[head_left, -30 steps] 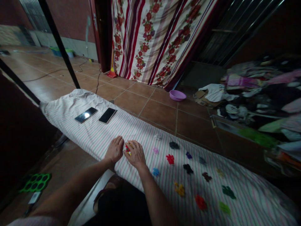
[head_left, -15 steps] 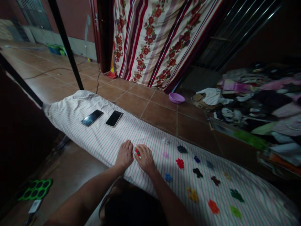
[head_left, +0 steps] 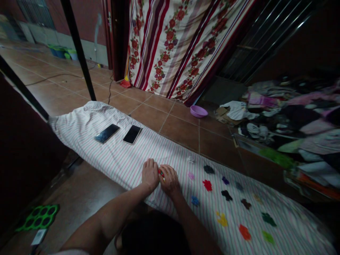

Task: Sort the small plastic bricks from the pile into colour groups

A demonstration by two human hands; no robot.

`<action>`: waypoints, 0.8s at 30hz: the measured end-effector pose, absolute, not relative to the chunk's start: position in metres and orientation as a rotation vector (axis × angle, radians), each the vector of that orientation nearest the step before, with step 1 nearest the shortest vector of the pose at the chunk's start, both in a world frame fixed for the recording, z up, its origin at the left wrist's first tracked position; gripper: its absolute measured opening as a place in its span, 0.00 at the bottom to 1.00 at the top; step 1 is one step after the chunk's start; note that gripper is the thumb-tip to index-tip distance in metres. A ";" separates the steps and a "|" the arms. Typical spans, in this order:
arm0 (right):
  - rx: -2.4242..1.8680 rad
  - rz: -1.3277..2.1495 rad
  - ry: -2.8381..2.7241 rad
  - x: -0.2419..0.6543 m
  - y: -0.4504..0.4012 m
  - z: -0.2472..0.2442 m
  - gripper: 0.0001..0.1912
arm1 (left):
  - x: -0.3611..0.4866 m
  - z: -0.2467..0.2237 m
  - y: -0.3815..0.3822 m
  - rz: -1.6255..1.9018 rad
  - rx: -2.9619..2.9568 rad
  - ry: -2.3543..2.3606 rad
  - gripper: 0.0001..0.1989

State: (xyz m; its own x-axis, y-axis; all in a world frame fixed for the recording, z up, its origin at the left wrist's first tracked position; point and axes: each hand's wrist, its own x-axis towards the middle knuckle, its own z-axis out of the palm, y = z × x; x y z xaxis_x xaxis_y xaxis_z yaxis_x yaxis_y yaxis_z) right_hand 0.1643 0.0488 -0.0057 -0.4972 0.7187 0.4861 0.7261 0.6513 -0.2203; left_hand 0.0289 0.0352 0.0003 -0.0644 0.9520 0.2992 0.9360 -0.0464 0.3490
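My left hand rests on the striped cloth, its fingers together and its side against a small red and green piece. Curled over that same piece from the right is my right hand, closed on it with the fingers bent. Much of the piece is hidden under the fingers. To the right of my hands lie small coloured piles, among them a pink one, a red one, a blue one and a yellow one.
Two phones lie on the cloth at the left. Beyond it, a purple basin stands on the tiled floor. Clothes are heaped at the right. A dark pole rises behind the cloth's left end.
The view has shifted a little, so the phones and piles appear slightly further right. Both hands stay together at the small piece, with the left hand's fingers closer to it.
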 end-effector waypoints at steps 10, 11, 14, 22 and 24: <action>-1.035 0.051 -2.222 0.171 0.054 -0.018 0.20 | 0.048 -0.029 0.027 0.895 2.202 1.922 0.23; -1.038 0.079 -2.206 0.171 0.054 -0.018 0.21 | 0.047 -0.029 0.026 0.909 2.199 1.895 0.24; -1.043 0.171 -2.142 0.172 0.055 -0.016 0.21 | 0.045 -0.024 0.027 0.933 2.148 1.817 0.26; -1.133 0.248 -1.917 0.176 0.053 -0.006 0.23 | 0.033 -0.018 0.018 0.766 2.310 1.629 0.38; -1.187 0.262 -1.826 0.182 0.049 -0.006 0.23 | 0.037 -0.015 0.019 0.722 2.391 1.617 0.43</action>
State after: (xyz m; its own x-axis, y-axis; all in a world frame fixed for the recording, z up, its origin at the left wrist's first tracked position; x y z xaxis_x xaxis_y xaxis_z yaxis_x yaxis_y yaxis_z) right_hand 0.1819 0.0495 -0.0060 -0.1200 0.8103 0.5736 0.6164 0.5138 -0.5968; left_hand 0.0370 0.0186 -0.0152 0.2963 0.9076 0.2974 0.8272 -0.3995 0.3952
